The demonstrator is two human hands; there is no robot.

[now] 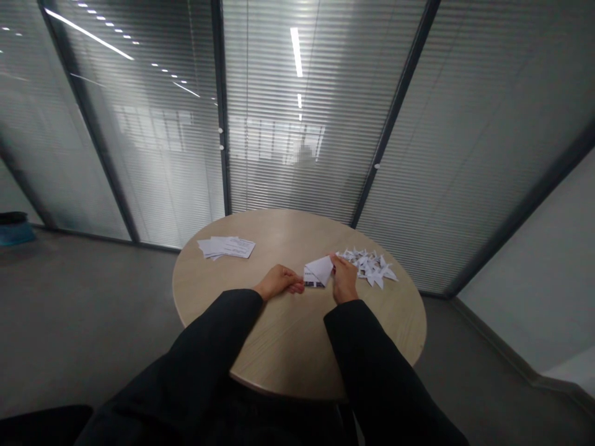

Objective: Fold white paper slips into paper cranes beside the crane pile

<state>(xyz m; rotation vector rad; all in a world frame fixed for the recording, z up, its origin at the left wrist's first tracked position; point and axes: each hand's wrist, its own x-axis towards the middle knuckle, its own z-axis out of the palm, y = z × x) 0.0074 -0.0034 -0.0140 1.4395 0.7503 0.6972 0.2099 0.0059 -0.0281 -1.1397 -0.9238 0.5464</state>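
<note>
A partly folded sheet of paper (318,271) is between my two hands over the middle of the round table (288,347). One corner is folded over into a slanted white flap, and a printed strip with dark blocks shows along its lower edge. My right hand (344,280) pinches the paper's right side between thumb and fingers. With curled fingers, my left hand (281,282) grips at the lower left edge; its exact hold is too small to see. Just beyond my right hand lies a pile of white folded paper pieces (372,267) with pointed tips.
Several printed paper slips (230,246) lie loosely stacked on the table's left side. Glass partitions with blinds (297,167) rise close behind the table. On the floor far left stands a blue container with a dark rim (15,230).
</note>
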